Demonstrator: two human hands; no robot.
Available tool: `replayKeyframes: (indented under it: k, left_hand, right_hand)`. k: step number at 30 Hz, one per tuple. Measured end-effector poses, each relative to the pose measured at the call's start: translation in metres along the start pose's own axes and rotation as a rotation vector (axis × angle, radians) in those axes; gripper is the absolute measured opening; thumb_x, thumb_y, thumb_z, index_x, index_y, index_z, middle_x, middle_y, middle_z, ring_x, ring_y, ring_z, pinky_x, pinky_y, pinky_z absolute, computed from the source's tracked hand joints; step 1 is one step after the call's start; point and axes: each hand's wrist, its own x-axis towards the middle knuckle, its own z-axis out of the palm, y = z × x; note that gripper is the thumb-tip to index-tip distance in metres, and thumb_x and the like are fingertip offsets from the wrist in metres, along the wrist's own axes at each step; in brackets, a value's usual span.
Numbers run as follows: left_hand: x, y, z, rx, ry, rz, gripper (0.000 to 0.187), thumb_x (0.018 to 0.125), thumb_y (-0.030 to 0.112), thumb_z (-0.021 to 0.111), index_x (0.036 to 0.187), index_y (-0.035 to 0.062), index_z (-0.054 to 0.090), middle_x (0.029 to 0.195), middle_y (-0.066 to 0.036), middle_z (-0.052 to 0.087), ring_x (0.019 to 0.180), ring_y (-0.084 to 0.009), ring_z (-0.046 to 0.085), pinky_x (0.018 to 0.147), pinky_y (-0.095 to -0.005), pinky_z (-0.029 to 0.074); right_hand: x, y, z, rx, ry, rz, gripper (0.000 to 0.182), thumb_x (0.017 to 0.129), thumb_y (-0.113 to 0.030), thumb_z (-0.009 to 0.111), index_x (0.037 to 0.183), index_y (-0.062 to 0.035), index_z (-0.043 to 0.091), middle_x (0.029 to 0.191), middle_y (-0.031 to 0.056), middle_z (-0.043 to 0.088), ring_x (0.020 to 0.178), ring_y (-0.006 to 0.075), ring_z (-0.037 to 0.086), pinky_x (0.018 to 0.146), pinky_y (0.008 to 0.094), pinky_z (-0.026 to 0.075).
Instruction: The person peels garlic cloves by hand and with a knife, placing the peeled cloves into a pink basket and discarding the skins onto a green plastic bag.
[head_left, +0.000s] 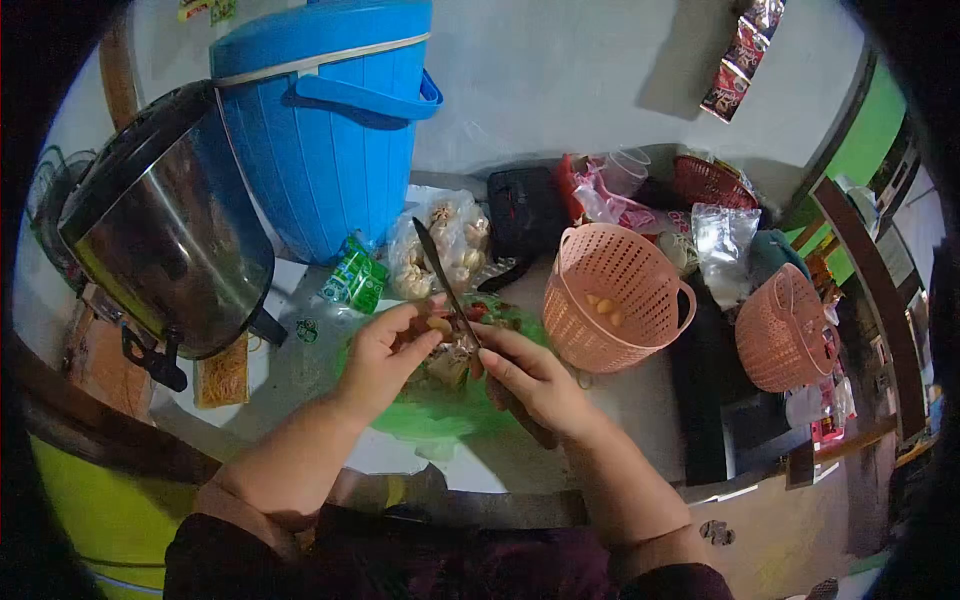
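**Knife (439,265) and pale clove (438,325), frame centre**

The knife looks stiff, best held by its handle (537,428); the clove, probably light and slippery, suits a pinch. The right hand (535,382) has fingers wrapped round the knife, blade slanting up; the left hand's (382,350) fingers pinch the clove.

Knife blade (438,268) of seemingly matt metal

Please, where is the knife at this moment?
Near the centre of the head view, the knife is in the right hand, beside the left hand.
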Motion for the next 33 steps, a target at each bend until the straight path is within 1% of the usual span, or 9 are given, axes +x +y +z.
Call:
replayKeyframes:
  k: [3,6,9,12,15,18,24,30,33]
  left_hand:
    - [-0.001,0.003,0.002,-0.099,0.010,-0.021,0.028,0.089,-0.003,0.059,0.117,-0.0023,0.058,0.105,-0.006,0.065,0.098,-0.0118,0.061,0.085,-0.0247,0.049]
    - [-0.004,0.003,0.001,-0.154,0.044,0.021,0.026,0.087,-0.007,0.058,0.113,-0.0011,0.059,0.109,-0.008,0.064,0.101,-0.0138,0.060,0.089,-0.0277,0.048]
    - [-0.002,0.001,-0.001,-0.084,0.013,0.022,0.027,0.085,-0.010,0.057,0.110,0.0000,0.059,0.112,-0.009,0.063,0.103,-0.0150,0.060,0.092,-0.0293,0.047]
    - [-0.002,0.000,-0.004,0.025,-0.016,0.049,0.030,0.082,-0.012,0.057,0.109,0.0005,0.060,0.113,-0.009,0.063,0.103,-0.0168,0.060,0.093,-0.0306,0.047]
    - [-0.002,0.000,-0.003,0.014,-0.012,0.098,0.029,0.081,-0.012,0.058,0.108,-0.0002,0.060,0.113,-0.010,0.063,0.104,-0.0177,0.060,0.092,-0.0306,0.047]
    - [-0.003,0.005,-0.002,0.019,0.004,0.035,0.028,0.080,-0.011,0.059,0.106,-0.0007,0.061,0.114,-0.012,0.063,0.105,-0.0183,0.059,0.092,-0.0306,0.047]
    - [-0.003,0.001,-0.004,0.040,-0.004,0.045,0.026,0.080,-0.007,0.062,0.105,-0.0010,0.062,0.113,-0.012,0.063,0.105,-0.0184,0.059,0.091,-0.0301,0.047]
    - [-0.003,0.004,-0.001,0.092,0.002,0.050,0.023,0.080,-0.006,0.063,0.102,-0.0007,0.064,0.110,-0.012,0.064,0.103,-0.0170,0.059,0.089,-0.0285,0.047]
    - [-0.004,0.006,0.000,0.111,-0.003,0.031,0.021,0.082,-0.005,0.063,0.103,-0.0008,0.064,0.109,-0.010,0.064,0.101,-0.0160,0.061,0.088,-0.0277,0.048]
  right_hand:
    - [-0.002,-0.007,0.002,-0.022,0.006,-0.026,0.042,0.098,-0.019,0.053,0.138,-0.0088,0.046,0.095,0.0002,0.055,0.066,0.0046,0.043,0.058,0.0209,0.039]
    - [-0.003,-0.007,0.002,-0.003,-0.011,-0.130,0.044,0.095,-0.017,0.057,0.137,-0.0081,0.046,0.104,0.0036,0.060,0.076,0.0085,0.053,0.066,0.0238,0.044]
    - [-0.003,-0.010,0.004,-0.290,0.005,-0.251,0.049,0.092,-0.016,0.060,0.138,-0.0080,0.044,0.118,0.0111,0.061,0.097,0.0198,0.062,0.078,0.0312,0.049]
    - [-0.002,-0.009,0.005,-0.562,0.016,-0.377,0.052,0.091,-0.017,0.061,0.139,-0.0091,0.042,0.127,0.0170,0.056,0.114,0.0311,0.057,0.089,0.0374,0.048]
    - [-0.001,-0.007,0.008,-0.591,0.059,-0.429,0.051,0.090,-0.018,0.062,0.138,-0.0105,0.044,0.125,0.0176,0.057,0.109,0.0352,0.058,0.087,0.0384,0.048]
    - [-0.002,-0.006,0.009,-0.601,0.080,-0.405,0.050,0.090,-0.018,0.061,0.138,-0.0123,0.045,0.119,0.0173,0.059,0.103,0.0354,0.060,0.084,0.0380,0.049]
    - [-0.004,-0.009,0.010,-0.747,0.127,-0.426,0.051,0.089,-0.018,0.062,0.138,-0.0176,0.047,0.104,0.0152,0.060,0.083,0.0355,0.063,0.070,0.0400,0.051]
    - [-0.011,-0.020,0.013,-0.941,0.167,-0.359,0.051,0.087,-0.019,0.061,0.137,-0.0201,0.048,0.100,0.0146,0.060,0.078,0.0372,0.062,0.066,0.0449,0.051]
    - [-0.011,-0.022,0.013,-0.917,0.166,-0.348,0.051,0.088,-0.019,0.061,0.137,-0.0164,0.048,0.095,0.0141,0.061,0.078,0.0349,0.063,0.067,0.0423,0.051]
